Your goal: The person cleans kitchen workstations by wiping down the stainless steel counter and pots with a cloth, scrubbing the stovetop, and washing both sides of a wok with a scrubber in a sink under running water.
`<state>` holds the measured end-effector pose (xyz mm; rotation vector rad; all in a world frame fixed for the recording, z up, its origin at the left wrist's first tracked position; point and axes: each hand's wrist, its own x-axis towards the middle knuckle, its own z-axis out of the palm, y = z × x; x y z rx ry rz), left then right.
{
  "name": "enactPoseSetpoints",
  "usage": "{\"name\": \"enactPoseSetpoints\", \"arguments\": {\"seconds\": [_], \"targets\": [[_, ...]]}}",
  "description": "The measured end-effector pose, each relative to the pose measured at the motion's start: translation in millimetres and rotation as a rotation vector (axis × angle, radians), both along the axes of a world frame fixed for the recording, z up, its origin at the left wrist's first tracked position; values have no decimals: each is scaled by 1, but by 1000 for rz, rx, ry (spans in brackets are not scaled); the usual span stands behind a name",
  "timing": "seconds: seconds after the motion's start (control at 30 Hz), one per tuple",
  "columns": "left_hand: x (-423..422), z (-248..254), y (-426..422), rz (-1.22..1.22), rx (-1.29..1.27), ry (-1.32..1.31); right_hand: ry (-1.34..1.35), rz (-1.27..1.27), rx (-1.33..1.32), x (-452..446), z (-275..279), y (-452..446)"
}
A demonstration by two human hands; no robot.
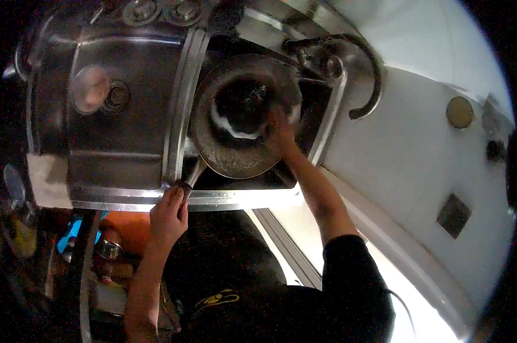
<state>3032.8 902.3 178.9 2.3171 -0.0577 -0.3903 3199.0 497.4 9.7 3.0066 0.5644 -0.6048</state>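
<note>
A wide, round metal wok (230, 160) sits tilted in the right-hand bay of a steel counter, with a dark patch and a bright glint inside it. My left hand (170, 214) is wrapped around the end of its handle (198, 173) at the counter's front edge. Over the right side of the wok, my right hand (280, 132) reaches inside, smeared by motion. Its fingers are not distinct, and whether it holds anything is hidden.
Left of the wok is a steel basin (121, 131) with a drain and a round pinkish thing (90, 89). A curved black tap (376, 74) stands at the back right. A beige cloth (50, 180) hangs at the left edge. Below are shelves with several items.
</note>
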Motion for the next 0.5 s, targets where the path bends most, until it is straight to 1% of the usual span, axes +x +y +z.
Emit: {"name": "enactPoseSetpoints", "arguments": {"seconds": [0.07,0.1,0.13,0.2,0.23,0.3,0.37,0.4,0.5], "targets": [[-2,0,-2,40,-35,42,8,-62,238,-81,18,16],[-1,1,-1,25,-20,42,-13,-113,355,-99,22,58],[1,2,-1,9,-2,39,-76,491,-33,-90,13,88],[-1,4,0,-15,8,37,231,421,221,-40,19,143],[-1,3,-1,-16,3,29,553,-290,842,11,30,168],[2,2,-1,-25,21,21,273,-6,248,82,37,152],[1,6,-1,-46,61,30,-186,182,49,118,-2,78],[1,6,-2,-46,57,11,-202,133,-15,115,-3,40],[1,0,-2,-21,23,-19,-159,-11,-260,104,33,23]]}}
